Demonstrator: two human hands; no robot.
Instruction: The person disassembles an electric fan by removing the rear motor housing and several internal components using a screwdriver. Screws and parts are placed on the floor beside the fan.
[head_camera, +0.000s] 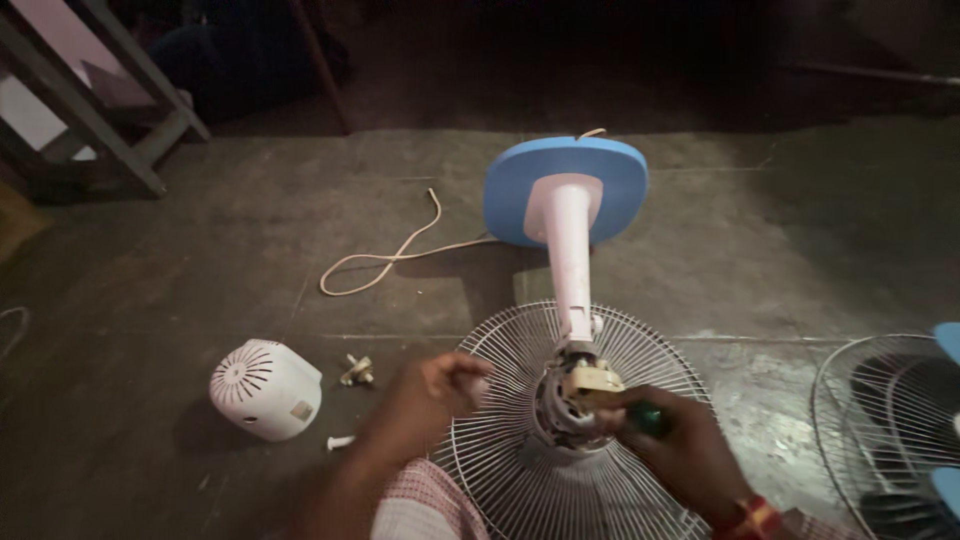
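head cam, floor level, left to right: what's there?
White motor cover → small knob → left hand → fan motor → right hand holding a green-handled tool → second fan guard.

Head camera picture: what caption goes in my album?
Two hands work on a table fan's exposed motor, its white motor cover off on the floor.

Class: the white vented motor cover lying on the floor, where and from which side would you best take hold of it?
Probably grip the white motor cover across its rounded sides, coming from above: it lies free on the floor, clear of both hands, and the dome seems narrow enough for fingers to span.
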